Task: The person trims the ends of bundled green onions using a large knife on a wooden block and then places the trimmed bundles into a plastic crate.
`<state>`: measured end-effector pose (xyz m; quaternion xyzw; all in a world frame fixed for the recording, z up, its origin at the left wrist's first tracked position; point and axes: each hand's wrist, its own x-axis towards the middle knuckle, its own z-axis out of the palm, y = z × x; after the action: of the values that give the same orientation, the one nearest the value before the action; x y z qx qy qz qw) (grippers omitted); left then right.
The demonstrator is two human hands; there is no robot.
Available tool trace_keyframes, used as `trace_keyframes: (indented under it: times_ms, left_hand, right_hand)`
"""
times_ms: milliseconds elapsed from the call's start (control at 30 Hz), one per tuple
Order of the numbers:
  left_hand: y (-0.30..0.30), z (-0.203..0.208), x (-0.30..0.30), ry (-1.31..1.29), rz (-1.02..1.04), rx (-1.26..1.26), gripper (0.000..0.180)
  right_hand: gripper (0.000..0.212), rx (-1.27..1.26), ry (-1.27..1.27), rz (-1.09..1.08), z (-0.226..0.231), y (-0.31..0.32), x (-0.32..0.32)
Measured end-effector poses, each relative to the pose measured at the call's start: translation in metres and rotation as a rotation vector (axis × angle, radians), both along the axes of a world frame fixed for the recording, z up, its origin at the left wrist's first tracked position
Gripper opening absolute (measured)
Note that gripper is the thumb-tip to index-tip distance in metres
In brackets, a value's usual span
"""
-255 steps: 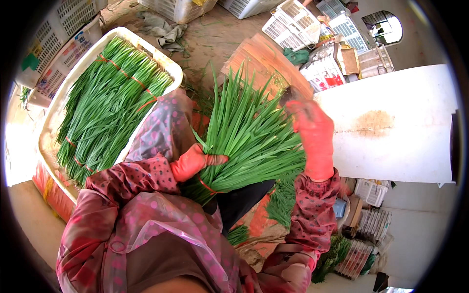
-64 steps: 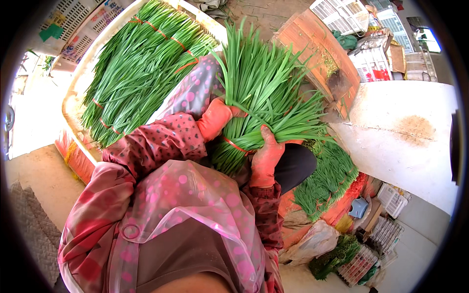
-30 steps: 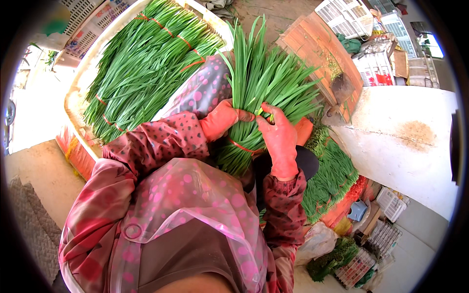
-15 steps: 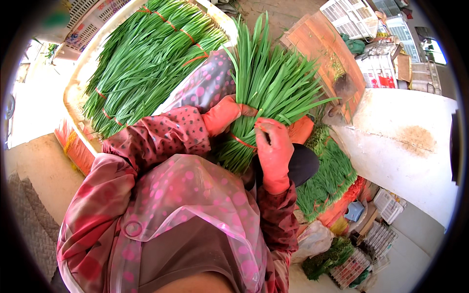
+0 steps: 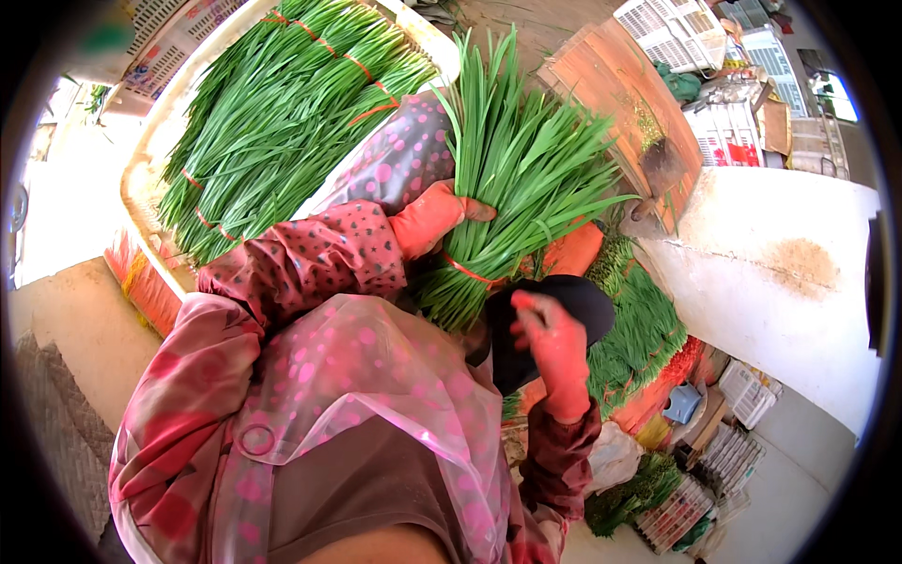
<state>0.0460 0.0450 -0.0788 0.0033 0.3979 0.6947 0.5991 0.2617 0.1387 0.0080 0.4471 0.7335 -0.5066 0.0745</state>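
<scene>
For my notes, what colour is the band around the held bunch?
The band is red; head view shows it.

Left hand (image 5: 434, 218) clasped — right hand (image 5: 556, 352) apart, loosely curled

A cream tray (image 5: 141, 202) carries banded green bundles (image 5: 291, 132); an orange sack (image 5: 162, 305) shows below its near edge; a wooden board (image 5: 597, 70) bears green scraps (image 5: 648, 127); orange sheeting (image 5: 648, 404) carries a heap of green stalks (image 5: 637, 329); white crates (image 5: 672, 38) sit farther off, apparently on the brown floor (image 5: 521, 17).
</scene>
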Motion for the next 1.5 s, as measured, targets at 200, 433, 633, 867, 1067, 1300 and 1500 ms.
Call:
trace_keyframes:
  times_ms: [200,433,633,867,1067,1300,1500]
  left_hand:
    - [0.0,0.007,-0.001,0.089,-0.026,-0.063,0.036]
    - [0.003,0.004,0.001,0.121,-0.045,-0.015,0.036]
    - [-0.006,0.0,-0.004,0.009,0.011,-0.046,0.036]
    - [0.02,0.027,-0.01,-0.121,-0.047,0.118,0.038]
    - [0.034,0.041,-0.005,0.088,-0.01,0.268,0.059]
    - [0.035,0.028,-0.001,0.653,0.079,0.03,0.067]
    - [0.024,0.019,-0.008,0.212,0.162,0.053,0.049]
  right_hand:
    - [0.031,0.509,0.202,0.218,-0.015,0.007,-0.074]
    - [0.011,0.858,0.265,0.524,-0.041,0.022,-0.071]
    - [0.023,-0.564,0.248,0.499,0.065,0.013,0.009]
    - [0.053,-0.283,0.447,-0.295,-0.04,0.05,0.01]
    - [0.044,-0.311,0.816,-0.555,-0.075,0.036,-0.068]
    - [0.039,0.608,0.544,-0.315,-0.042,-0.006,-0.095]
    - [0.037,-0.098,0.825,-0.686,-0.062,-0.008,-0.077]
